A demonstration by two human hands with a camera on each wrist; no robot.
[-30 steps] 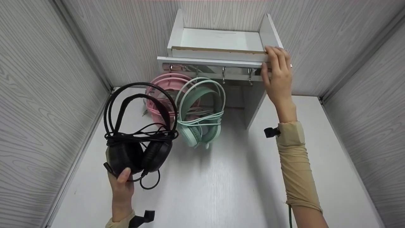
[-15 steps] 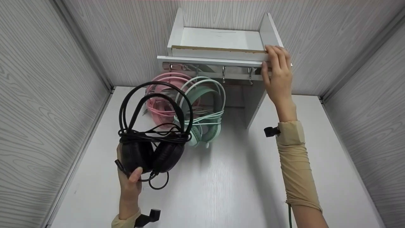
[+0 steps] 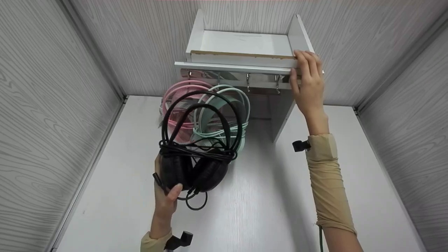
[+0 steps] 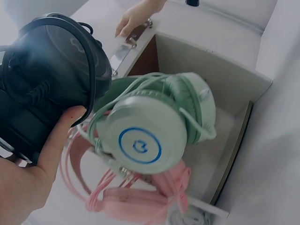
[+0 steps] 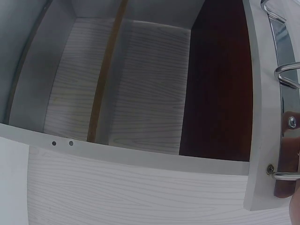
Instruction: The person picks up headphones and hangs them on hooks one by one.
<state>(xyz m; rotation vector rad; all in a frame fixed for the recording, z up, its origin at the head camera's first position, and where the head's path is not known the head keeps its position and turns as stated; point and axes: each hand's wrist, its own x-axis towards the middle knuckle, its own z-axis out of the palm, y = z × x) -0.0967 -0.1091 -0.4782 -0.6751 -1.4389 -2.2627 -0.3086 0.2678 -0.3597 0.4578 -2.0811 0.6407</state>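
Observation:
In the head view my left hand holds black headphones by the lower left ear cup, thumb in front. Their cable is wound across the frame, and the headband points up. Behind them, partly covered, hang mint-green headphones and pink headphones at the left of a hook rail. My right hand grips the right end of the white shelf unit, fingers over the top and thumb at the front. Two metal hooks nearer that hand carry nothing.
The unit's top tray has raised sides. Its side panel stands on the white table. Wood-grain walls enclose the left, right and back. In the right wrist view a dark red-brown panel shows inside the unit.
My left hand has carried the black headphones to the right, from beside the hanging headphones to in front of them. The right hand has stayed on the shelf unit.

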